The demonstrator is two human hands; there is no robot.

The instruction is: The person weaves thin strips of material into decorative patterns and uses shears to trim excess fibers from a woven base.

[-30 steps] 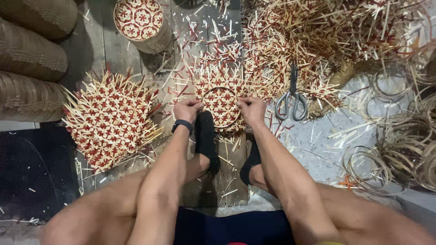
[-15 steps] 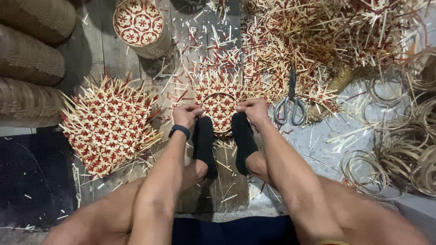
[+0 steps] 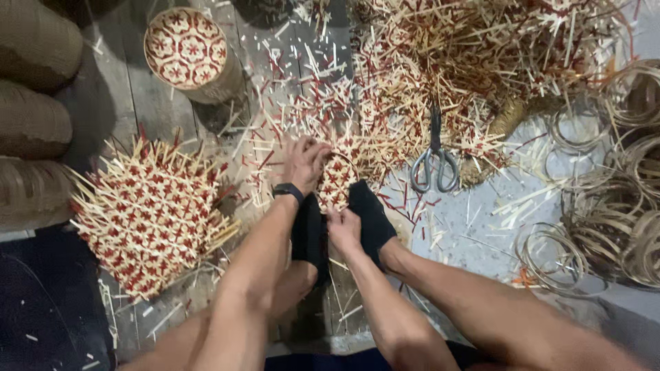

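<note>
A small round woven piece [image 3: 338, 180] of red and pale strips, with loose ends sticking out, lies on the floor between my two feet in black socks [image 3: 371, 214]. My left hand [image 3: 306, 161], a black band on its wrist, lies curled over the piece's far left edge. My right hand [image 3: 342, 228] pinches the piece's near edge, just between the feet. The fingertips of both hands are hidden among the strips.
Scissors [image 3: 434, 163] lie right of the piece. A larger woven mat [image 3: 151, 214] lies at the left and a cylindrical basket [image 3: 187, 51] stands behind it. Stacked baskets [image 3: 31, 124] line the left edge. A strip pile [image 3: 481, 55] and cane coils [image 3: 612, 220] fill the right.
My right hand has come from the piece's far right edge down to its near edge between my feet. My left hand has shifted up onto the far left edge.
</note>
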